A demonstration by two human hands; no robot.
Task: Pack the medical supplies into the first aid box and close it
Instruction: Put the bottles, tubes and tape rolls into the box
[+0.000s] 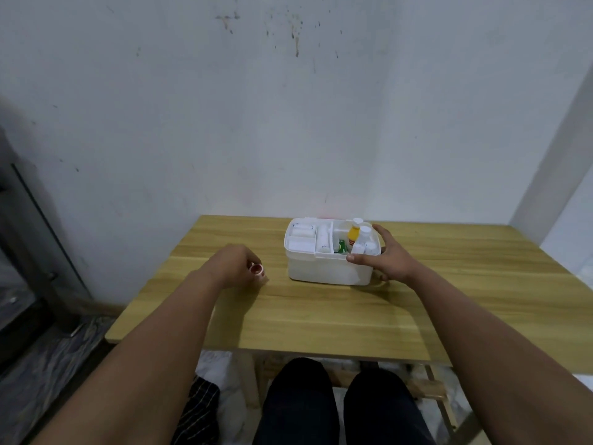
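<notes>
A wooden table (321,309) stands against the wall, and the open white box (330,266) sits toward its far edge, already stocked: gauze and rolls in the left compartments, bottles upright at the right. Your right hand (383,256) rests spread against the box's right end, thumb on the near rim, apparently steadying it. Your left hand (236,263), just left of the box, pinches a small red-centred tape roll (257,270), likely the last item to go in. No lid is visible.
</notes>
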